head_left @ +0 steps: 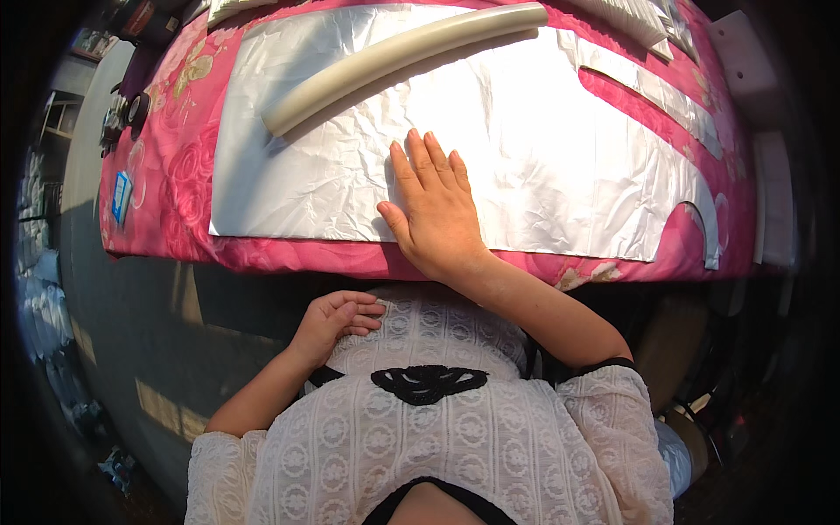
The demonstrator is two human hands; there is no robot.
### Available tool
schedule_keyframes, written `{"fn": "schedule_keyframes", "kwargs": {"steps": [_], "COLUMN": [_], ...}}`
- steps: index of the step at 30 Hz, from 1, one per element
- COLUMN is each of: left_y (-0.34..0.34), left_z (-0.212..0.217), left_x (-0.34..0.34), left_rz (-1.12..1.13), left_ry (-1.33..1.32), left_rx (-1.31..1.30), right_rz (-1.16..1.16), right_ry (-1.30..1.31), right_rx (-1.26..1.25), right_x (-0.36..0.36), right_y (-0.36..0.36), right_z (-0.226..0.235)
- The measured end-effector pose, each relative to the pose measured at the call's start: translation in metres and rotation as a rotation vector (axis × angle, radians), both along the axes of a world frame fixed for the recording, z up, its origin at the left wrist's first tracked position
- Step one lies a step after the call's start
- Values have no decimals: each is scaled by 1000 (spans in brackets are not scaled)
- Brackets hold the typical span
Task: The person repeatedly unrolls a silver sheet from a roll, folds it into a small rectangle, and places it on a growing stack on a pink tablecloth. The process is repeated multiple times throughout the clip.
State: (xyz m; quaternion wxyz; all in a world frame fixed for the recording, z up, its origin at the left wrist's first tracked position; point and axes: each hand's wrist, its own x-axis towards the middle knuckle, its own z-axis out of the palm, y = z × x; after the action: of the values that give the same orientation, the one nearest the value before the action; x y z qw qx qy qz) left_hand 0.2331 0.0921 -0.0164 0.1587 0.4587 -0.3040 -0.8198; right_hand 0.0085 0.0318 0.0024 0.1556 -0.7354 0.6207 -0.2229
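My right hand (437, 210) lies flat, palm down and fingers spread, on a wrinkled silver foil sheet (306, 197). The sheet covers much of a table draped in pink flowered cloth (179, 184). Past my fingertips, a pale cream tube or roll (394, 61) rests slantwise across the foil. The sheet's right side has curved cut-outs, with a narrow foil strip (652, 92) at the far right. Below the table edge, my left hand (337, 322) sits against the front of my white top. Its fingers are loosely bent and slightly apart, with nothing visible in them.
A small blue-and-white packet (121, 197) and a black ring-shaped object (137, 112) lie at the table's left. A dark container (144, 22) stands at the far left corner. Folded white material (617, 19) is stacked at the far right, and a white panel (748, 66) borders the right edge.
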Motion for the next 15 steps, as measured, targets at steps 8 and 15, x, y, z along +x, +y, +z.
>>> {"fn": "schedule_keyframes", "kwargs": {"steps": [8,15], "left_y": [-23,-51], "left_z": [47,96], "left_x": [-25,-64], "left_rz": [-430,-118], "left_ry": [-646,-429], "left_rx": [-556,-1333], "right_rz": [299,306], "right_ry": [-272,-725], "right_rx": [33,40], "right_x": [37,-41], "right_y": [46,24], "right_z": [22,65]}}
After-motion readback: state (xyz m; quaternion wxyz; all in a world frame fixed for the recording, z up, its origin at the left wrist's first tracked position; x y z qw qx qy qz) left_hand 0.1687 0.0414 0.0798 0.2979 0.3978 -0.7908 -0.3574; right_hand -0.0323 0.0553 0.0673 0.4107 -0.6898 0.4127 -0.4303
